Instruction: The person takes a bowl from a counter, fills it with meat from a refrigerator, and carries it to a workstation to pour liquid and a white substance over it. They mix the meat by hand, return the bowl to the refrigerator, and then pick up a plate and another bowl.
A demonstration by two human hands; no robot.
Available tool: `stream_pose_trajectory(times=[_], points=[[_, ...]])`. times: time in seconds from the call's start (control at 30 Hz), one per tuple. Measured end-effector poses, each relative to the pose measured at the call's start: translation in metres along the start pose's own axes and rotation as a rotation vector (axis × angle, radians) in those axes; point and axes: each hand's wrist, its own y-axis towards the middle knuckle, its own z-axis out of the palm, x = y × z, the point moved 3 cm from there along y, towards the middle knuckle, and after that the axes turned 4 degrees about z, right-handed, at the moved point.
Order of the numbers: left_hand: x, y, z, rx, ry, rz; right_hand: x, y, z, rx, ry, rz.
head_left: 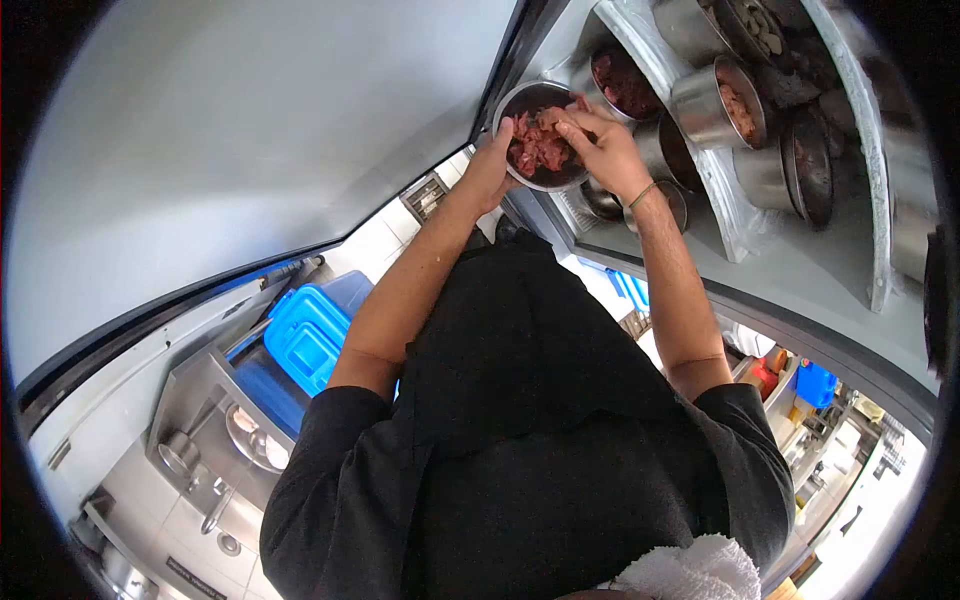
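A round metal bowl (512, 98) with pieces of raw red meat (538, 150) is held up at the open front of a refrigerator. My left hand (488, 176) grips the bowl's left side, thumb over the rim and the other fingers largely hidden beneath. Over the right part of the bowl, my right hand (612, 152) has its fingers closed on some of the meat. A thin bracelet (641, 193) circles that wrist. Just behind the bowl, another metal container (622, 85) of red meat stands on the shelf.
Frosted shelf edges (690, 130) divide the refrigerator, and several metal pots (712, 105) stand on its shelves. The refrigerator door (230, 130) is swung out on the left. Below it are a blue-lidded bin (308, 335) and a metal sink (205, 400).
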Motion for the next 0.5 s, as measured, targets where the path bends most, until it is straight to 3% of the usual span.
stream_pose_trajectory(times=[0.1,0.2,0.3,0.4,0.5], points=[[0.000,0.003,0.002,0.029,-0.031,0.013,0.002,-0.005,0.000,0.195,0.505,0.577],[-0.004,0.000,0.007,0.023,-0.021,0.036,0.001,-0.009,0.006,0.157,0.599,0.665],[-0.005,-0.001,0.009,0.028,-0.001,0.038,0.006,-0.008,0.000,0.222,0.490,0.743],[-0.006,-0.006,0.014,0.015,0.026,0.039,0.006,-0.004,-0.005,0.160,0.320,0.624],[-0.009,-0.009,0.015,0.008,0.036,0.041,-0.003,-0.006,-0.004,0.112,0.422,0.630]])
